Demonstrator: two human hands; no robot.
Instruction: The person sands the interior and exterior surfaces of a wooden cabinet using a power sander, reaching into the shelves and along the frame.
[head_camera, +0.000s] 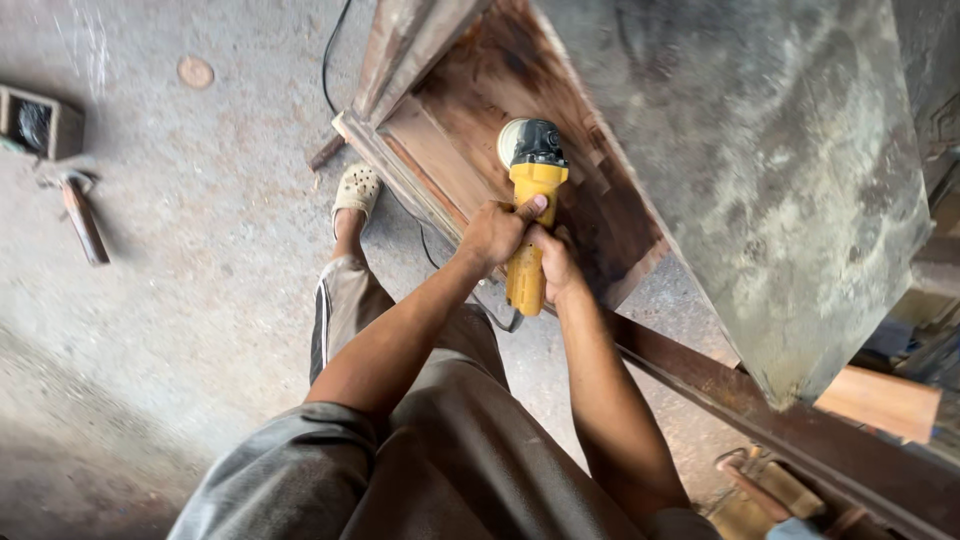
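Two hands are on one tool here: my left hand (493, 232) is wrapped around the upper part of the yellow grinder (530, 215), thumb laid up along its body, and my right hand (557, 265) is clenched around the lower handle just beneath, the two touching. The grinder points toward twelve o'clock, its black head and pale disc (512, 143) lying on the inner face of the wooden frame (470, 120), a dark-stained, boxy piece that is propped up in front of me. I judge the step in hand to be sanding that recessed panel; I cannot tell whether the disc is spinning. The wood around the disc looks blotchy, darker toward one o'clock and paler toward nine o'clock, so I would say the surface is only partly worked. The next move, as I read it, calls for a firm two-handed hold and an even sweep across the panel, keeping the disc flat so it does not dig in near the frame's raised edges. A black cable (333, 50) runs off toward eleven o'clock and should stay out of the disc's path. My sandalled foot (356, 190) stands on the concrete floor (200, 260) at nine o'clock of the frame. A hammer (80, 215) lies well apart, far toward nine o'clock, and a grey slab (770, 170) leans at two o'clock.
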